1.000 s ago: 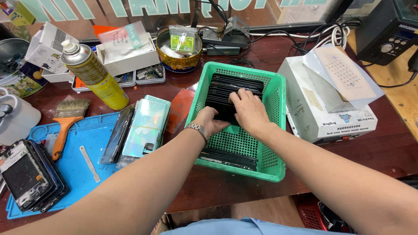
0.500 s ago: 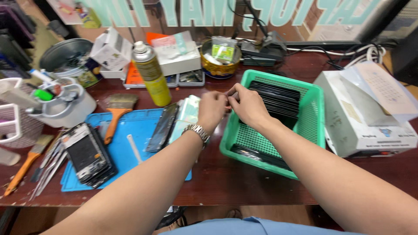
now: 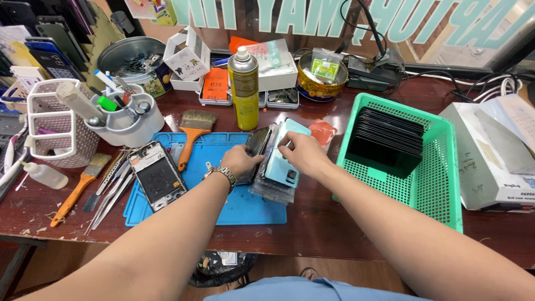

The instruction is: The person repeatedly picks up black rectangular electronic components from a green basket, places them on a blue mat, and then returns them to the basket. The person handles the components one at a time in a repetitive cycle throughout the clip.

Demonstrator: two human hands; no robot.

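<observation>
Phone back covers (image 3: 281,161) are being gripped by curled left hand (image 3: 241,160) and right hand (image 3: 304,153); green basket (image 3: 440,184) and spray can (image 3: 243,88) are being kept nearby.

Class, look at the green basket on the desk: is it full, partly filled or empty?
Partly filled. A stack of dark flat panels fills the far half of the green basket; its near mesh floor lies bare.

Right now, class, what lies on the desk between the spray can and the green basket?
In the head view, a pale blue phone back and an orange-red packet lie between the spray can and the green basket.
</observation>
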